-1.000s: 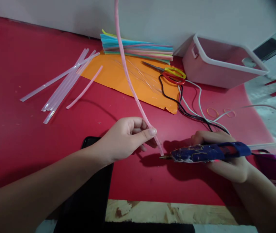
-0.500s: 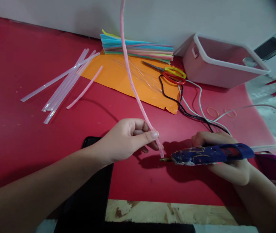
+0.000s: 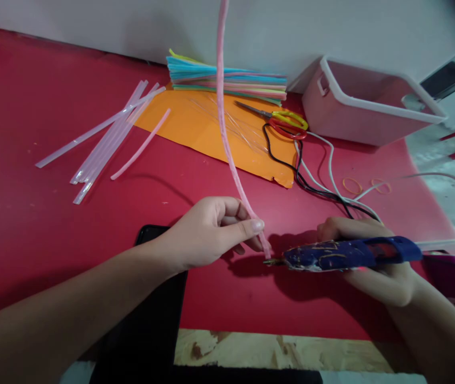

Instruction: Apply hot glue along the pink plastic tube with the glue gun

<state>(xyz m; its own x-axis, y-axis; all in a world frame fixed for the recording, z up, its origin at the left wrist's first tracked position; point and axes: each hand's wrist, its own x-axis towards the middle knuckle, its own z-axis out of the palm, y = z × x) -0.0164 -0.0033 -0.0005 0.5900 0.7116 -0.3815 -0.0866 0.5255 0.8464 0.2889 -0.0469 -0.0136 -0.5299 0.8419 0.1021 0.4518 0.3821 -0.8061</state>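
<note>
Between the thumb and fingers of my left hand point(image 3: 215, 232) is a long pink pipe cleaner point(image 3: 223, 106), pinched near its lower end and rising past the top of the view. My right hand point(image 3: 387, 280) is wrapped round a dark blue glue gun point(image 3: 331, 255), with a clear glue stick point(image 3: 451, 244) out of its back. The gun's metal nozzle points left, at the lower tip of the pipe cleaner; whether they touch I cannot tell. A short pink pipe cleaner piece point(image 3: 141, 144) lies on the red table.
Several glue sticks point(image 3: 103, 141) lie at the left. Behind are an orange sheet point(image 3: 199, 130), bundled coloured pipe cleaners point(image 3: 227, 80), scissors point(image 3: 283, 120) and a pink bin point(image 3: 343, 114). Cables point(image 3: 323, 192) and rubber bands point(image 3: 352, 185) lie at right. A black phone-like object point(image 3: 147, 320) is under my left forearm.
The upper part of the long pipe cleaner has swung to the right. Both hands and the glue gun stay almost in place.
</note>
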